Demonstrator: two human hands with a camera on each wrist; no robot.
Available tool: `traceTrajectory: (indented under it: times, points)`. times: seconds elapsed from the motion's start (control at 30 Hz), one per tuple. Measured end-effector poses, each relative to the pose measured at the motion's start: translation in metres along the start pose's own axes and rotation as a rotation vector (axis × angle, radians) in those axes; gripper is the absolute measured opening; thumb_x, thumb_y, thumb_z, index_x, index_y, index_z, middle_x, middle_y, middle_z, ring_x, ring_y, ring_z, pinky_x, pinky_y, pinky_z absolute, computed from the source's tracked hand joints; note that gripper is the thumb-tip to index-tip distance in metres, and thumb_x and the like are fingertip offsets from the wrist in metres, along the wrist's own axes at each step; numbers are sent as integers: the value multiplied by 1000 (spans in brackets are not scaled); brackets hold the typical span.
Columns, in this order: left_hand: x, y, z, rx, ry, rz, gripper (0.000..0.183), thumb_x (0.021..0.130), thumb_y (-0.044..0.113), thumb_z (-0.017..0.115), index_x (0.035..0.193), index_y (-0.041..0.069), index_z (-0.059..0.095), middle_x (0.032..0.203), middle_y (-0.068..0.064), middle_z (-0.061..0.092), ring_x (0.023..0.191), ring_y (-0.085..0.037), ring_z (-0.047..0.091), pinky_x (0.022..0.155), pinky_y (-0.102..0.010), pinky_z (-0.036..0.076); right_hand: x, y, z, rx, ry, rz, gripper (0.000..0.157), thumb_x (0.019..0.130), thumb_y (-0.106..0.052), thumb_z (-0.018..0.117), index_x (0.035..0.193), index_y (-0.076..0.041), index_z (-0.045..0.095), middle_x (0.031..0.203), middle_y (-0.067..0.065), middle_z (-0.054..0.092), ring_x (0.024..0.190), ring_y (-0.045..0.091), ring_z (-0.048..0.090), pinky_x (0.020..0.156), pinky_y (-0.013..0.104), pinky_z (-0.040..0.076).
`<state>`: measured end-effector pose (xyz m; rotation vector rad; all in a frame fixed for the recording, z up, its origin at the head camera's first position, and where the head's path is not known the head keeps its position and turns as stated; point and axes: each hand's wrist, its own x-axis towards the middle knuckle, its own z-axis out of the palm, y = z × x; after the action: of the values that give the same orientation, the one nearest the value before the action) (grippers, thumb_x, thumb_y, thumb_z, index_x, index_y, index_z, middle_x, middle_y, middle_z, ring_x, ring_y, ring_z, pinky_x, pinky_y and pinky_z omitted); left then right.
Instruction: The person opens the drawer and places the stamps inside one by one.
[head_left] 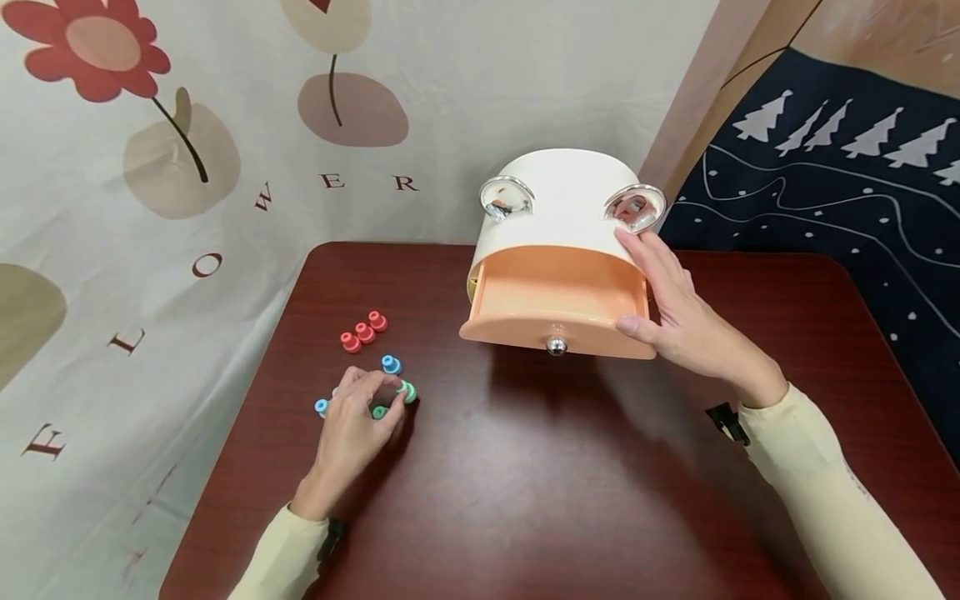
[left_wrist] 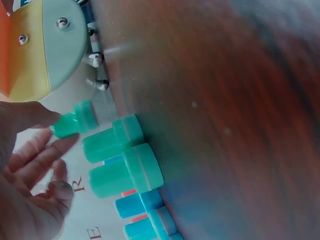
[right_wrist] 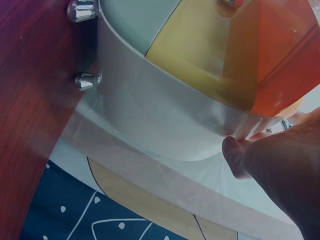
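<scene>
My left hand [head_left: 358, 417] pinches a small green peg [left_wrist: 76, 120] with a wide base between thumb and fingertips. Two more green pegs [left_wrist: 126, 170] stand beside it in the left wrist view. Around that hand are blue pegs [head_left: 391, 364], partly hidden by the fingers. My right hand [head_left: 686, 321] rests against the right side of a white rounded drawer box [head_left: 573, 196], fingers extended along it. Its thumb touches the right end of the orange drawer [head_left: 558, 283], which is pulled out. From above, nothing shows inside that drawer.
Three red pegs [head_left: 364, 333] stand in a row behind the blue ones. Two shiny round pieces [head_left: 507, 198] top the box. Below the orange drawer are a yellow drawer [right_wrist: 200, 55] and a pale green drawer [right_wrist: 135, 20]. A printed curtain [head_left: 247, 108] hangs behind the brown table [head_left: 517, 508].
</scene>
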<state>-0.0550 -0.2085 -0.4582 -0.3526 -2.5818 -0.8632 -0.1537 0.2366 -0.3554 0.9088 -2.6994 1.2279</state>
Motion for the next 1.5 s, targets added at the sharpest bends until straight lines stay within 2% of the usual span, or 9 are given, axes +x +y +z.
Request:
traceTrajectory:
  times: [0.17, 0.27, 0.37, 0.57, 0.67, 0.83, 1.1, 1.33, 1.5]
  points:
    - [4, 3, -1, -88, 69, 78, 24, 84, -1, 91, 102, 3, 77, 92, -6, 74, 86, -24, 56, 67, -34, 48, 0, 1, 1, -4, -9, 0, 91, 102, -50, 68, 176, -26, 19, 178, 13, 13, 162, 36, 6, 118, 81, 1]
    - [11, 10, -5, -159, 121, 78, 21, 86, -4, 87, 103, 4, 76, 89, -3, 68, 81, -19, 54, 63, -26, 45, 0, 0, 1, -6, -10, -12, 91, 102, -48, 68, 176, -25, 19, 178, 14, 13, 162, 36, 8, 118, 81, 2]
    - [22, 19, -11, -233, 168, 55, 22, 87, -6, 85, 104, 5, 77, 86, 0, 61, 77, -14, 50, 61, -20, 40, 1, 0, 1, -3, -9, -16, 91, 103, -49, 67, 176, -25, 19, 178, 14, 12, 162, 36, 6, 118, 81, 0]
    - [50, 41, -20, -327, 239, 74, 20, 88, -8, 84, 103, 3, 78, 83, -5, 61, 75, -22, 49, 60, -24, 35, 3, -1, 0, 7, -13, -10, 91, 103, -51, 67, 176, -28, 18, 178, 13, 12, 163, 35, 4, 118, 81, -2]
    - [65, 52, -24, -369, 255, 93, 16, 91, -4, 83, 105, 2, 78, 85, -6, 62, 77, -22, 49, 59, -26, 35, 4, -1, -2, 2, -8, -18, 91, 103, -51, 67, 176, -27, 18, 178, 14, 12, 163, 37, 5, 118, 82, -2]
    - [85, 66, -30, -413, 264, 137, 13, 94, 1, 82, 107, 5, 79, 89, -3, 65, 80, -20, 48, 60, -28, 35, 4, -3, -4, 8, 0, -12, 91, 103, -52, 67, 176, -27, 19, 178, 14, 13, 163, 36, 5, 118, 81, -1]
    - [101, 81, -29, -464, 232, 167, 11, 95, 3, 82, 104, 6, 78, 92, 1, 69, 76, -23, 47, 60, -25, 33, 1, -3, 0, 21, -11, -4, 90, 104, -44, 67, 176, -26, 17, 179, 13, 10, 164, 34, 2, 118, 81, -4]
    - [119, 94, -24, -529, 231, 200, 11, 95, 2, 82, 105, 4, 78, 94, -2, 69, 78, -23, 49, 58, -28, 35, -1, -1, 1, 16, 13, -18, 89, 103, -48, 67, 176, -24, 20, 177, 16, 15, 163, 36, 4, 118, 81, -1]
    - [132, 102, -17, -509, 176, 221, 10, 96, 7, 84, 105, 7, 80, 88, 1, 68, 79, -20, 50, 64, -28, 40, -1, -1, 1, 13, 12, 1, 89, 103, -45, 68, 176, -26, 21, 178, 16, 14, 164, 35, 2, 118, 81, -2]
